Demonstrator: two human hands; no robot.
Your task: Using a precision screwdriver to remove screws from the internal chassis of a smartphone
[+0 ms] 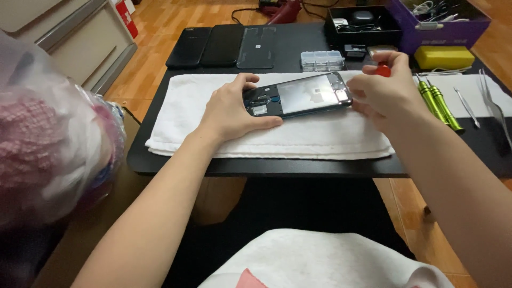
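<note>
A: Two hands are being seen over the white towel (213, 133), which is being carried by the black table (176, 162). The opened phone (298, 96) is being held flat near the towel's far edge, around its middle.

B: Left hand (232, 112) state?

A: It is being wrapped around the phone's left end, thumb along the near side, fingers curled over the far side. Firmly closed on it.

B: Right hand (381, 93)?

A: It is being pinched shut around a red-handled screwdriver (382, 69); only the red top is being shown above the fingers. The tip is being hidden by the hand, right at the phone's right end.

B: Rest?

A: Three dark phone panels (224, 45) are being laid at the table's far left corner. A clear parts box (321, 60) is being kept just past the towel's far edge. Green screwdrivers (440, 104) and tweezers (493, 104) are being laid toward the right edge; a yellow block (444, 56) and a purple box (453, 32) are being kept at the far right corner.
</note>
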